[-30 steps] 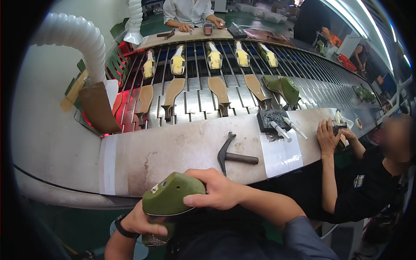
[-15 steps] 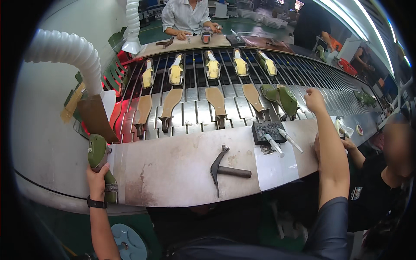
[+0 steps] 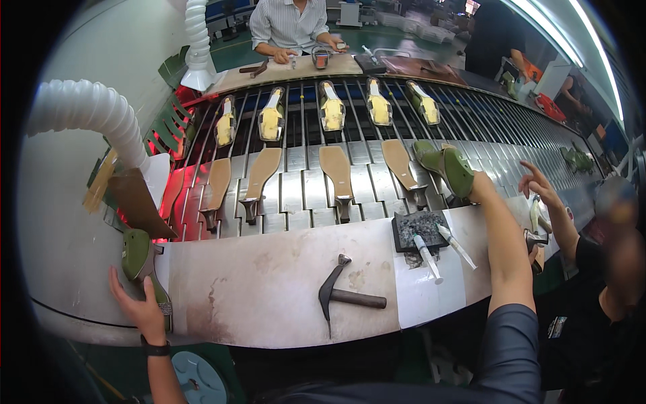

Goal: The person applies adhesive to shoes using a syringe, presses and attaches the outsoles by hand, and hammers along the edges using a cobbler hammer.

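Note:
At the bench's left end, a green high-heeled shoe [image 3: 138, 256] rests against the edge. Beside it my left hand [image 3: 141, 310] has its thumb and fingers spread and grips nothing. My right arm reaches over the bench to the metal conveyor. There my right hand [image 3: 479, 186] is closed on another green shoe [image 3: 458, 174], with its fingers partly hidden behind it. On the bench between my arms lie a hammer [image 3: 358, 298] with a dark handle and two syringes [image 3: 428, 259]. The syringe tips lean on a dark block [image 3: 408, 233].
Several tan soles with heels [image 3: 335, 172] lie on the conveyor [image 3: 303, 182], with yellow-bottomed shoes [image 3: 332, 113] behind. A white ribbed hose [image 3: 101, 111] hangs left. A co-worker's hand [image 3: 538, 183] is raised at right; another person [image 3: 289, 30] stands across the conveyor.
My left hand has let go of the green shoe at the bench's end and opened. My right hand has come down onto the green shoe on the conveyor. A co-worker's hand has risen at right.

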`<control>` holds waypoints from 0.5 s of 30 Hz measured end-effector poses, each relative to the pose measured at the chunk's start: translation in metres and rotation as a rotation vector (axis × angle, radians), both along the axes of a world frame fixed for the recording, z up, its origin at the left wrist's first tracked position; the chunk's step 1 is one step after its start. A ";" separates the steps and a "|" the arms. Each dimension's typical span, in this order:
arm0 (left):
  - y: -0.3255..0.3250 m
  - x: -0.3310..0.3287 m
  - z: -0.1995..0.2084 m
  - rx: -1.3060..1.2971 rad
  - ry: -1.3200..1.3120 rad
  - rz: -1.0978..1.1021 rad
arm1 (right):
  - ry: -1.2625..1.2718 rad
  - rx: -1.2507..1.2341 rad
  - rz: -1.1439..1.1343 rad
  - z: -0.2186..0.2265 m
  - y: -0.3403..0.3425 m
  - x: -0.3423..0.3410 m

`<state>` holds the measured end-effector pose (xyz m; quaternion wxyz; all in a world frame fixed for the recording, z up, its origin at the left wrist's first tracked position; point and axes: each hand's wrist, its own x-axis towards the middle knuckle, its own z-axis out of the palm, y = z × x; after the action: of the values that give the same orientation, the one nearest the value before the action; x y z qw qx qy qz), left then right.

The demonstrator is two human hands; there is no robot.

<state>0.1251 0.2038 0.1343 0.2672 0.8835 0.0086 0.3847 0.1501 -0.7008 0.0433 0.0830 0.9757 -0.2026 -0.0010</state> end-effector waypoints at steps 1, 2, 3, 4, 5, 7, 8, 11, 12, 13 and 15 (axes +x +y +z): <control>-0.025 -0.016 0.015 0.222 -0.136 -0.034 | -0.041 0.009 -0.055 0.001 0.008 0.001; -0.039 -0.029 0.020 0.238 -0.130 -0.020 | -0.036 0.025 -0.040 0.012 0.028 0.011; -0.051 -0.039 0.023 0.284 -0.014 -0.199 | -0.072 0.319 -0.215 0.039 0.055 0.024; -0.068 -0.041 0.022 0.311 0.101 -0.405 | -0.111 0.597 -0.420 0.062 0.059 0.027; -0.094 -0.029 0.006 0.288 0.172 -0.534 | -0.163 0.425 -0.166 0.069 0.000 0.009; -0.124 -0.020 -0.014 0.288 0.276 -0.639 | -0.415 0.674 -0.078 0.083 -0.012 0.015; -0.127 -0.023 -0.013 0.309 0.350 -0.660 | -0.632 1.105 -0.259 0.108 0.060 0.054; -0.173 0.002 -0.025 0.344 0.426 -0.807 | -0.753 1.101 -0.281 0.147 0.068 0.083; -0.186 0.010 -0.029 0.408 0.430 -0.833 | -0.805 1.057 -0.275 0.151 0.069 0.098; -0.197 0.013 -0.034 0.397 0.448 -0.852 | -0.835 0.974 -0.307 0.154 0.064 0.115; -0.215 0.018 -0.042 0.472 0.497 -0.856 | -0.829 0.710 -0.321 0.157 0.055 0.153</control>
<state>0.1426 -0.0108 0.0925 0.1846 0.9082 -0.3754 0.0129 0.3035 -0.6462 0.2006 -0.3380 0.8195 -0.3510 0.3016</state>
